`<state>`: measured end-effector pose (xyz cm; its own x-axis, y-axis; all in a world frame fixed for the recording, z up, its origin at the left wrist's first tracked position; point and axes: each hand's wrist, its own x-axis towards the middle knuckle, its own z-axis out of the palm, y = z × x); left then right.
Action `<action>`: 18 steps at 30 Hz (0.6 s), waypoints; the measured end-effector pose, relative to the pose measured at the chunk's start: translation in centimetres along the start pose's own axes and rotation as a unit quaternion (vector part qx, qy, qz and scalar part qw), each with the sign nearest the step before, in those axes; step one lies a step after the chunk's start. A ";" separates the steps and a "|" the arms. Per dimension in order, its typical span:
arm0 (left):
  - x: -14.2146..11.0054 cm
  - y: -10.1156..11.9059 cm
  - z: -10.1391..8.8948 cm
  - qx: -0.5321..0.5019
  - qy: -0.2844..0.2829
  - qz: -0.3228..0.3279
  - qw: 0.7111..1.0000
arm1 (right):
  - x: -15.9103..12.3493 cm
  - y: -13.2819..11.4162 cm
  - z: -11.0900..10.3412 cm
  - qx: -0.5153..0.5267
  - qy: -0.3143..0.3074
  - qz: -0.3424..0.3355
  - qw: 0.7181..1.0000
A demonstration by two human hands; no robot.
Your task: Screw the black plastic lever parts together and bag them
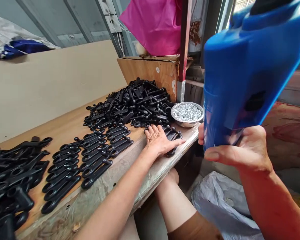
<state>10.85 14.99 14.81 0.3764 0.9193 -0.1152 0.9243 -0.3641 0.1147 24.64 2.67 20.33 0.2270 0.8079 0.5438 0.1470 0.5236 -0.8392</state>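
My left hand [157, 140] lies palm down on a small row of black plastic lever-like parts [173, 134] near the table's front edge. Its fingers are spread, and they partly cover those parts. Raised at the right, my right hand [245, 151] is wrapped round a bulky blue plastic object [230, 83] with a dark patch on its side. Its top is cut off by the frame and it is slightly blurred, so I cannot tell its exact kind. Just beyond my left hand stands a metal bowl [175, 120] full of small silvery metal pieces.
A big heap of black parts [130, 100] lies behind my left hand. Neat rows of them [95, 153] run along the table [87, 208], with another pile [12, 176] at far left. A wooden box [150, 70] backs the heap. A white plastic bag [220, 200] sits below, right.
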 end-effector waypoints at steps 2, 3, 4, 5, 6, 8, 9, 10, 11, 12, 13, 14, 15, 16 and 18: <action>0.4 -0.1 0.6 0.008 0.004 0.009 1.000 | 0.3 0.3 0.0 0.007 -0.009 -0.003 1.000; 0.5 -0.2 0.8 0.011 0.005 0.015 1.000 | 0.4 0.5 0.1 0.007 -0.012 -0.004 1.000; 0.5 -0.3 1.0 0.014 0.006 0.022 1.000 | 0.5 0.7 0.1 0.006 -0.012 -0.003 1.000; 0.5 -0.4 1.1 0.016 0.007 0.028 0.999 | 0.5 0.9 0.1 0.005 -0.011 -0.003 1.000; 0.5 -0.5 1.1 0.018 0.007 0.034 0.999 | 0.6 1.1 0.1 0.003 -0.010 -0.005 1.000; 0.5 -0.8 1.2 0.020 0.009 0.041 0.999 | 0.6 1.4 0.1 -0.010 -0.005 -0.011 1.000; 0.5 -0.9 1.2 0.021 0.009 0.045 0.999 | 0.7 1.5 0.1 -0.020 -0.002 -0.015 1.000; 0.5 -1.0 1.3 0.022 0.010 0.048 0.999 | 0.7 1.6 0.0 -0.029 -0.001 -0.017 0.999; 0.4 -1.1 1.4 0.023 0.010 0.051 0.998 | 0.7 1.6 0.0 -0.035 0.001 -0.015 0.999; 0.5 -1.2 1.5 0.023 0.009 0.055 0.998 | 0.7 1.6 0.0 -0.037 0.002 -0.011 0.999; 0.5 -1.3 1.6 0.025 0.009 0.058 0.998 | 0.7 1.5 0.0 -0.038 0.005 -0.006 0.999; 0.5 -1.4 1.7 0.026 0.009 0.060 0.998 | 0.7 1.3 0.0 -0.040 0.010 -0.001 0.999; 0.5 -1.4 1.7 0.028 0.008 0.062 0.998 | 0.6 1.2 0.1 -0.042 0.016 0.005 0.999; 0.5 -1.5 1.7 0.030 0.009 0.062 0.998 | 0.6 1.0 0.1 -0.043 0.024 0.009 0.999; 0.2 -1.8 1.6 0.034 0.014 0.067 0.997 | 0.5 0.6 0.2 -0.045 0.045 0.009 0.998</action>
<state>9.36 15.61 13.00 0.4951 0.8656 -0.0750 0.8687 -0.4918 0.0595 24.61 3.48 20.10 0.3151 0.7876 0.5296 0.2271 0.4792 -0.8478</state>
